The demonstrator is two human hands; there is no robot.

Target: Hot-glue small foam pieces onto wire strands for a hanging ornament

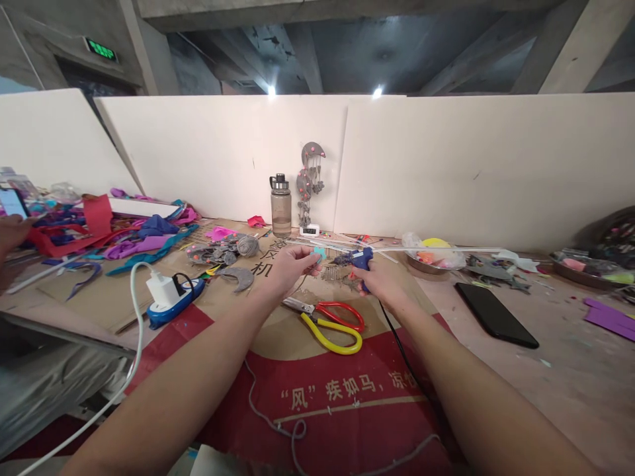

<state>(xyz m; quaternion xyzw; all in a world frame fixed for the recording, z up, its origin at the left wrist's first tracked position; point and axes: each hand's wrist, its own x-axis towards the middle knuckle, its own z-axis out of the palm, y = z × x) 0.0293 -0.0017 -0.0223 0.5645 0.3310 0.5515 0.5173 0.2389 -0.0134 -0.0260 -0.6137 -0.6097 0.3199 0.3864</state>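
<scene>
My left hand [294, 268] pinches a small turquoise piece [320, 252] between thumb and fingertips; its exact shape is too small to tell. In my right hand [376, 277] is a blue hot glue gun [358, 258], its nozzle pointing left toward the turquoise piece, a small gap between them. A long white glue stick [436, 249] sticks out of its back to the right. Below both hands, scissors [332, 324] with one red and one yellow handle lie on the printed cardboard [317, 377]. A grey crescent piece [242, 277] rests left of my left hand.
A water bottle [281, 208] and a grey moon-shaped hanging ornament [311, 178] stand at the back. Grey yarn [248, 245], a blue power strip [176, 304] and coloured cloth strips [143, 238] lie left. At right are a black phone [496, 314] and a bowl [430, 263]. Another person's hand [14, 235] shows far left.
</scene>
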